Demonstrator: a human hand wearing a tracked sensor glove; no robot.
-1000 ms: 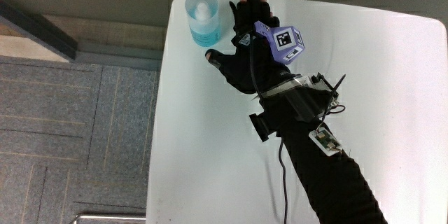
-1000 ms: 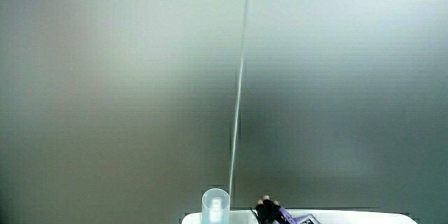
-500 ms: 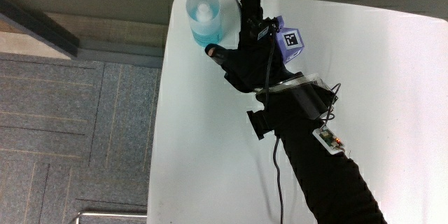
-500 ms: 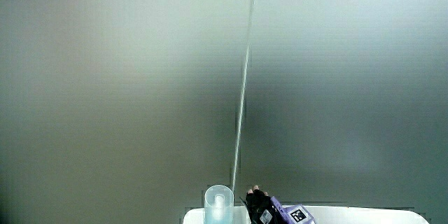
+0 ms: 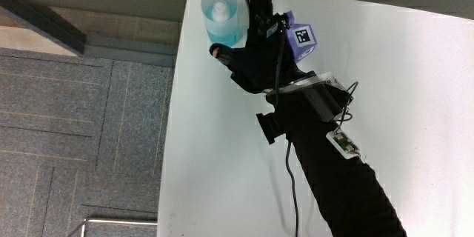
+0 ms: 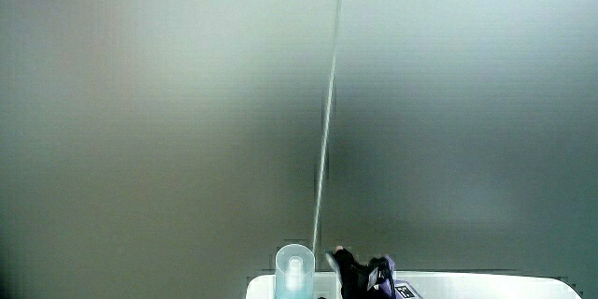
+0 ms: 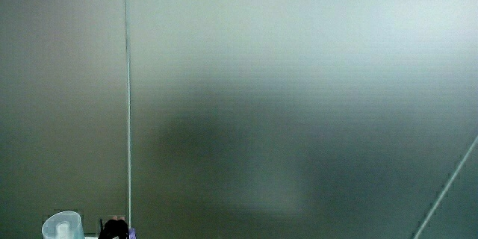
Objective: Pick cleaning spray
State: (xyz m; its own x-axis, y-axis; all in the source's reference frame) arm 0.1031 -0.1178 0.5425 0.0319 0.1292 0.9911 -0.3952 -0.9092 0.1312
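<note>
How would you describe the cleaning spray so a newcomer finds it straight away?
Start at the white table and go to its corner farthest from the person. The cleaning spray stands there beside the hand: a clear bottle of blue liquid, the table's only container.

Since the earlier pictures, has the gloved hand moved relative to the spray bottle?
Yes. The hand has closed in on the spray bottle at the table's corner; its thumb now touches the bottle.

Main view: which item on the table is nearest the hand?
The clear round bottle of blue liquid at the white table's corner, the only item there. The gloved hand is beside it, thumb and fingers spread around it; contact unclear.
</note>
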